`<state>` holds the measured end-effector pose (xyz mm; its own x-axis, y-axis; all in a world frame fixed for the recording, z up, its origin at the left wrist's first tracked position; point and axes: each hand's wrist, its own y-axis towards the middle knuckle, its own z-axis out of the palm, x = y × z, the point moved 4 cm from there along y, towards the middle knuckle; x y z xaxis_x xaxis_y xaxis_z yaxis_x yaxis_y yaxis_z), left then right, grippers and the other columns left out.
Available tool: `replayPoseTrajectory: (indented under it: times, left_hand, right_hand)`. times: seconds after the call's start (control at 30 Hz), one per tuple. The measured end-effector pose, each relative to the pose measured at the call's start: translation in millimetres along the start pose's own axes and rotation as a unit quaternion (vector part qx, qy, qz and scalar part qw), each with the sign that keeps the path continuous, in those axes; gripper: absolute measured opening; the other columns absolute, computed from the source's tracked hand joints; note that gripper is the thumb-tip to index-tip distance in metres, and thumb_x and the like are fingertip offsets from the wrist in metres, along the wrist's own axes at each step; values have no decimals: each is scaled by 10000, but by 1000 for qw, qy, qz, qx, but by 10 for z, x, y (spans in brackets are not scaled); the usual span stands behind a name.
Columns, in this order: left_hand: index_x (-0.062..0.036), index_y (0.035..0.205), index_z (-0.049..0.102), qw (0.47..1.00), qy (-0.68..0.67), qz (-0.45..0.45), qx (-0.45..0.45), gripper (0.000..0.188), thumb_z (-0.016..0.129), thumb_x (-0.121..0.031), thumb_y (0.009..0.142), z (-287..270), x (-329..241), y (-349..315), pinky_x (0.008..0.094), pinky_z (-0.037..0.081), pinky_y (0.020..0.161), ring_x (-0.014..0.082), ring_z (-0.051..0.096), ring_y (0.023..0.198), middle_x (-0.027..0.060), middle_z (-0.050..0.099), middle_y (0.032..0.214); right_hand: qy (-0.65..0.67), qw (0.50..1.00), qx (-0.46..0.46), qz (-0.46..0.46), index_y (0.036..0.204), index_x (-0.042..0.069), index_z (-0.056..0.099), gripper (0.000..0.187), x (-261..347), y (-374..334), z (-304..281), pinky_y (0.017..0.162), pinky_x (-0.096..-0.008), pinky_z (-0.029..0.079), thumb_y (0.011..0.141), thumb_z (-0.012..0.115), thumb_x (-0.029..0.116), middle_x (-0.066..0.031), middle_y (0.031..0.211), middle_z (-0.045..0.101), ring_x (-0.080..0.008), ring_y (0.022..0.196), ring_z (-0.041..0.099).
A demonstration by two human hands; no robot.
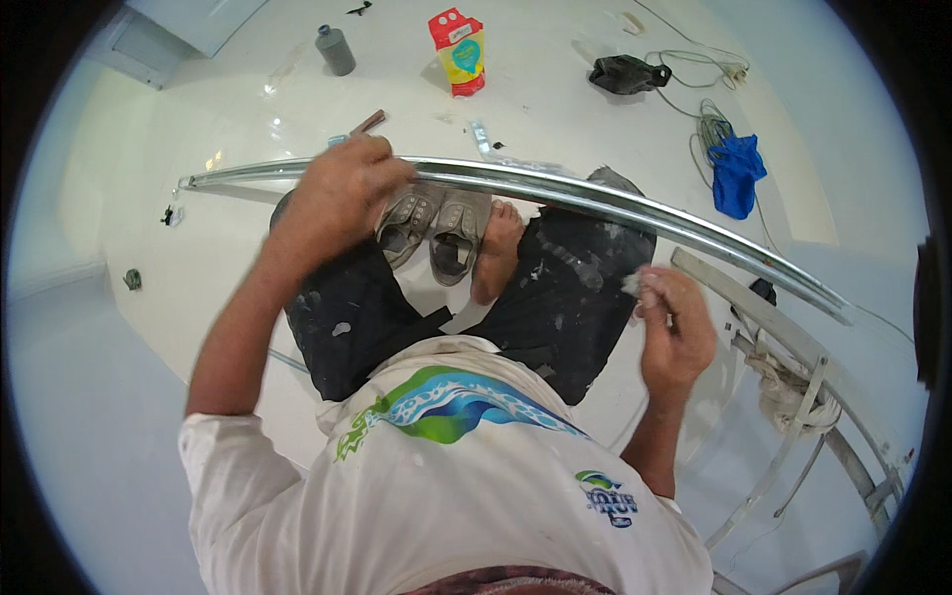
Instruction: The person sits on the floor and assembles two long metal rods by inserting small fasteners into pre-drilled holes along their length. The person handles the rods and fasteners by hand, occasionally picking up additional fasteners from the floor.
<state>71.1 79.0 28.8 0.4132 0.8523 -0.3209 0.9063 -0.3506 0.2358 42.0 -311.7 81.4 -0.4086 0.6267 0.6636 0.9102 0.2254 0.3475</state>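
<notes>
A long, shiny metal rail [595, 196] lies across my knees, its length bent by the lens. My left hand [347, 188] is closed around it near its left part, with the knuckles up. My right hand [676, 327] is raised beside my right knee, apart from the rail. Between its thumb and fingertips it pinches a small whitish wad [632, 285], too small to tell its material. A string with a small dark piece [168, 215] hangs at the rail's left end.
Grey shoes [453, 243] sit between my feet. Farther off are a grey bottle [335, 52], a red-yellow pouch [458, 55], a black bag [627, 74], a blue bag [735, 177] and a coiled cable [710, 129]. A metal ladder-like frame [783, 317] stands at right.
</notes>
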Motion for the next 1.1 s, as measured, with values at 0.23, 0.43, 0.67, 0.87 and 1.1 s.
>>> replayPoseTrajectory:
  times: [0.23,0.43,0.67,0.87,1.1]
  left_hand:
    - [-77,1151,805,991,-111,37,62,251,801,-18,907,57,197,276,445,583,846,326,703,977,116,716,1050]
    - [-46,1142,837,978,-204,-39,17,204,808,-145,966,253,-436,527,393,549,765,260,683,851,112,707,970]
    - [6,1049,858,910,-349,-224,9,250,818,-215,938,334,-520,555,328,519,678,128,625,716,72,721,798]
    - [-10,1027,849,918,-324,-224,52,219,824,-197,916,315,-504,652,311,498,662,104,585,680,11,694,741]
    - [-15,997,810,933,-322,-158,-1,142,797,-143,936,393,-503,676,339,507,685,143,621,725,53,699,807]
  right_hand:
    - [-174,971,50,157,1172,13,771,244,-1603,-615,-43,872,-439,633,950,695,-54,-189,1167,779,-348,924,787]
    - [-232,921,130,283,1108,43,788,223,-2819,-1089,446,904,-503,609,899,797,119,-201,1047,818,-408,1000,790]
    - [-220,915,153,301,1096,22,780,234,-2670,-852,417,922,-482,618,911,798,164,-200,1037,823,-399,1005,801]
    - [-172,934,128,286,1114,2,776,239,-2435,-689,346,920,-461,622,941,787,166,-219,1084,824,-386,1011,811]
    - [-142,953,87,251,1176,-12,785,255,-1766,-393,63,892,-435,624,999,774,171,-217,1095,824,-360,986,815]
